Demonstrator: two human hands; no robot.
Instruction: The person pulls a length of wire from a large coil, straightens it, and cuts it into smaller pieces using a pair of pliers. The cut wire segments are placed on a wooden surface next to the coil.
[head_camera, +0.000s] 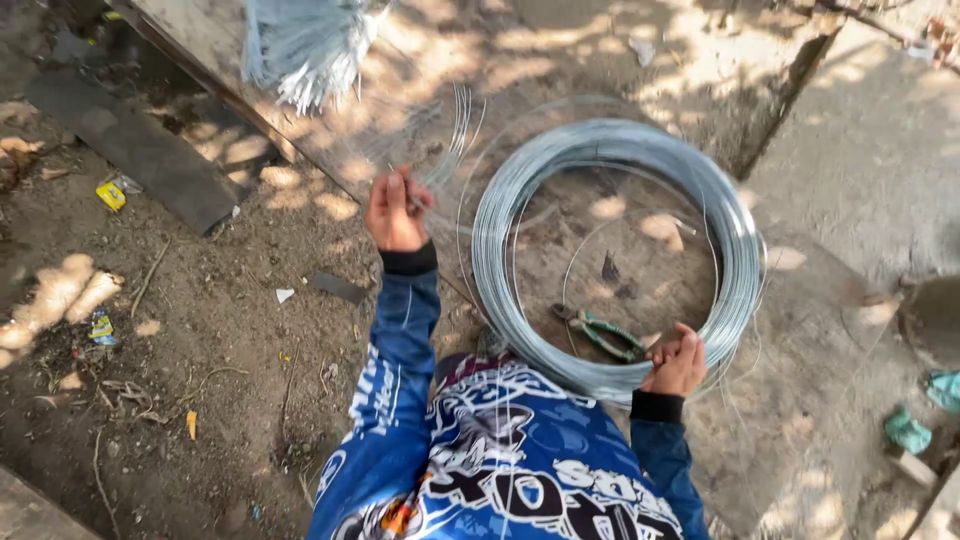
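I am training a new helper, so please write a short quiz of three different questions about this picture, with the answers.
1. True or false: the pliers lie inside the wire coil.
2. Which hand grips the coil's near edge: A) left hand B) right hand?
3. What does the left hand pull up?

Key: 1 true. 2 B. 3 Loose strands of wire, raised beside the coil.

You see bright daylight dappled across the ground (250, 330), leaf shadows everywhere, glare top right, and slight motion blur at the top.
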